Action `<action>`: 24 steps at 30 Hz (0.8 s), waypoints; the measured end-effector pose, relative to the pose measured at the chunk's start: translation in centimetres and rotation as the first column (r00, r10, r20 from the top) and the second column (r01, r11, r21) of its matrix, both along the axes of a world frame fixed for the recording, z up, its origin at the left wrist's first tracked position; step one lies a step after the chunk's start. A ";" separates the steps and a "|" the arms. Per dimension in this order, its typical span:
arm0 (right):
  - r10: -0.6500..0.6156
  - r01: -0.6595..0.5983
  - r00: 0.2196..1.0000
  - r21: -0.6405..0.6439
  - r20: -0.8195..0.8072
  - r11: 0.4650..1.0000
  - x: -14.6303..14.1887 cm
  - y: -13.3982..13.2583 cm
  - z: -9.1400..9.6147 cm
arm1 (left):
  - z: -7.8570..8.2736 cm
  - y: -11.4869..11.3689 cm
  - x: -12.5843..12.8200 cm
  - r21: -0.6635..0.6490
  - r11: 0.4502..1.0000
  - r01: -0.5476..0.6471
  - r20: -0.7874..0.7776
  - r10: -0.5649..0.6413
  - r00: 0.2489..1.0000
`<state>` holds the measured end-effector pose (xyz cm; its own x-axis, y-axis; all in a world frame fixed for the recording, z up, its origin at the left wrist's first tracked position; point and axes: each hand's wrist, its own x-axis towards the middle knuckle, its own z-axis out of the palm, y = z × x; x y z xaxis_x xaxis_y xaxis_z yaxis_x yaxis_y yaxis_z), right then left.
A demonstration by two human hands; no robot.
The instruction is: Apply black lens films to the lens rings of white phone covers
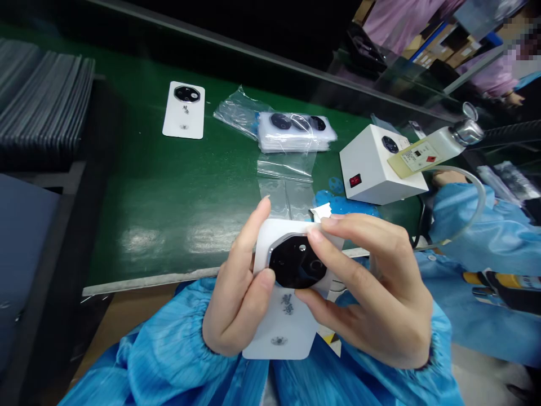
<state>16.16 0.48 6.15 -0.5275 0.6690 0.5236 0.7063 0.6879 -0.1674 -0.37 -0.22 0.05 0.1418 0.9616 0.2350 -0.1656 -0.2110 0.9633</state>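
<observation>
Gripping phone back cover (292,326) over bench's (131,197) near edge with half-curled left hand (237,304), pinching camera plate (296,268) with part-open right hand (386,301). Likely light, slick; hold by rims.

At the lower middle of the frame, a white phone cover (289,324) bears dark brush-style characters (287,304), too blurred to read, above a small emblem (279,340). A second cover (183,121) at upper left carries similar marks. At upper right, a bottle (446,142) wears a label (419,155) with a red diamond sign (431,159); its print is too small to read. Pale marks stand on the white box's (372,155) red switch (355,180).
</observation>
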 end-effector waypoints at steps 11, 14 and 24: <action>-0.014 0.014 1.000 -0.017 0.010 1.000 -0.1 0.2 -0.1 | -0.7 0.2 -0.1 0.038 0.998 0.040 0.037 -0.041 0.998; -0.010 0.010 1.000 -0.025 0.005 1.000 -0.1 0.2 0.0 | -0.7 0.2 0.0 0.020 0.999 0.029 0.076 -0.031 0.997; -0.012 0.014 0.999 -0.051 0.033 0.999 0.1 0.6 -0.1 | -0.5 0.1 0.0 -0.143 0.968 0.205 0.243 -0.167 0.956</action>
<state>16.30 1.09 6.08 -0.5349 0.7015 0.4709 0.7210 0.6696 -0.1785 -0.37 -0.16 -0.49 0.2831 0.9512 0.1223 -0.4054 0.0031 0.9141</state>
